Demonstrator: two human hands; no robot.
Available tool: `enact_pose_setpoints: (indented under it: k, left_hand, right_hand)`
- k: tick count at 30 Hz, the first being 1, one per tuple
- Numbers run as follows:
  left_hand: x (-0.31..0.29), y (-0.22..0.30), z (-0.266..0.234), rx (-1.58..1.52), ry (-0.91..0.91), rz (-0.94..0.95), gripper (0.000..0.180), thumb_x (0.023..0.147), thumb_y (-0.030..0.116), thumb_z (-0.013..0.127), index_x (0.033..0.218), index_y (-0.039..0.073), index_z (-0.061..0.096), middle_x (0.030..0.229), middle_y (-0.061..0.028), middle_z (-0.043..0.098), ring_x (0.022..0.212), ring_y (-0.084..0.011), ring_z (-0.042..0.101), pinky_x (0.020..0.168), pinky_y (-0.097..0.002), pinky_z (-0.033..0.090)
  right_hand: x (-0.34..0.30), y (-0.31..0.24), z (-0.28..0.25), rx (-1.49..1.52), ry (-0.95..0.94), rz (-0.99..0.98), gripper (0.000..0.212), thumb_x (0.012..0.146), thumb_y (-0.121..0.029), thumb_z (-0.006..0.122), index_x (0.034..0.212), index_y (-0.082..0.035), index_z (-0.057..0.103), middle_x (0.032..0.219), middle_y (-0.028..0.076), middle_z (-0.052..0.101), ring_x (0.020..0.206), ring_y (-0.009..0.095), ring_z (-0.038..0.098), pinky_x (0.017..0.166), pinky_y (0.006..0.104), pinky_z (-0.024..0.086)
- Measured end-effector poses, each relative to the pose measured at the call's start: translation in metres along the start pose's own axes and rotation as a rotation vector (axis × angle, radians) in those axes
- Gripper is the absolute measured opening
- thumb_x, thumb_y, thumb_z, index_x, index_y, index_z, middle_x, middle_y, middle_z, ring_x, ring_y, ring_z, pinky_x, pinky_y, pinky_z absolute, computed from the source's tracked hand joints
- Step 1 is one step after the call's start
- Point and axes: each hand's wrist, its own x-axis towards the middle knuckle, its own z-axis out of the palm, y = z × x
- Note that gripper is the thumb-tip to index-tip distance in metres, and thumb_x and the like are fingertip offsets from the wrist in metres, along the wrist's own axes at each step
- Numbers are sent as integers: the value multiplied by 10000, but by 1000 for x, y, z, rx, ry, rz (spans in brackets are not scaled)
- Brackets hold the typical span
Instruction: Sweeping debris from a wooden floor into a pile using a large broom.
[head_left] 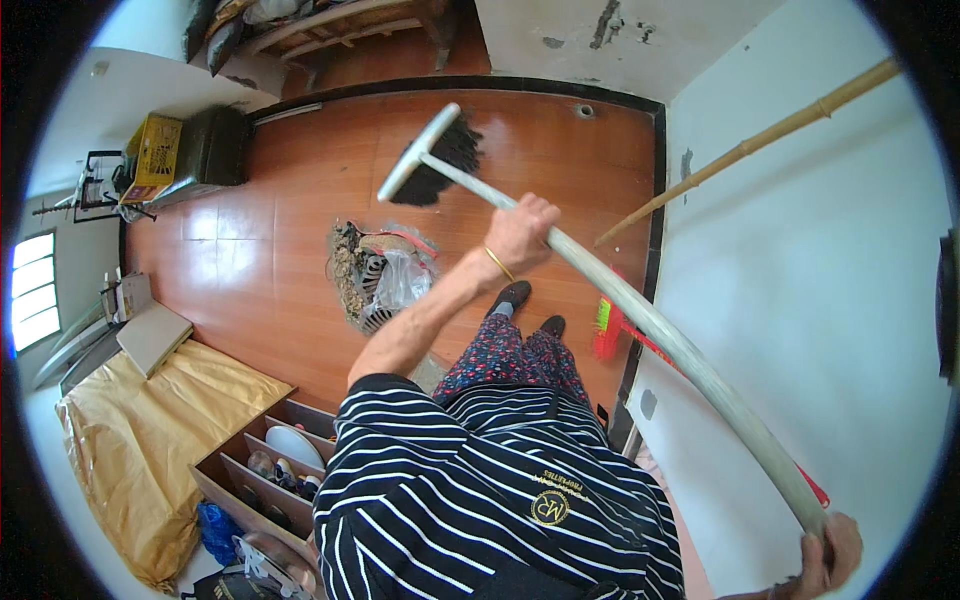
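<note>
A long-handled broom (640,310) slants across my body, its head raised over the floor at the far side. Its pale bar (405,170) carries black bristles (445,165), which face away to the right. My left hand (522,230) is closed round the handle a little below the head, with a gold bangle on that wrist. At the near right, my right hand (832,555) grips the handle's other end; some of its fingers are hidden behind the handle. On the floor left of my feet lies a heap with a clear plastic bag (405,280) and dry, stringy material (350,285).
Against the right wall lean a bamboo pole (750,145) and a red brush with green bristles (606,325). Yellow sheeting (180,430) covers something at the left, beside an open divided drawer unit (235,475). A yellow crate (155,150) stands farther back. Wooden furniture (340,35) is at the far end.
</note>
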Motion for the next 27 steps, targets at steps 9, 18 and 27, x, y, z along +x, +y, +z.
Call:
enact_pose_setpoints:
  k: [9, 18, 27]
  left_hand:
    - [14, -183, 47, 171, -162, -226, 166, 660, 144, 634, 769, 83, 524, 827, -106, 574, 827, -303, 545, 618, -433, 459]
    - [24, -165, 119, -25, 99, -236, 263, 654, 202, 690, 821, 71, 535, 768, -124, 535, 776, -333, 524, 611, -438, 418]
    - [68, -39, 201, -63, -262, -85, 371, 656, 172, 665, 1001, 168, 531, 938, -67, 526, 1000, -269, 458, 711, -454, 362]
  right_hand:
    - [115, -61, 270, 397, -271, 57, 240, 689, -85, 672, 928, -71, 650, 571, 75, 513, 471, 188, 496, 421, 306, 359]
    - [113, -56, 339, 343, -342, 241, 237, 725, -86, 647, 961, -75, 633, 593, 101, 524, 517, 253, 536, 456, 347, 422]
    - [35, -16, 271, 343, -285, 663, 278, 735, -40, 615, 1008, 17, 617, 768, 142, 633, 596, 175, 572, 580, 277, 445]
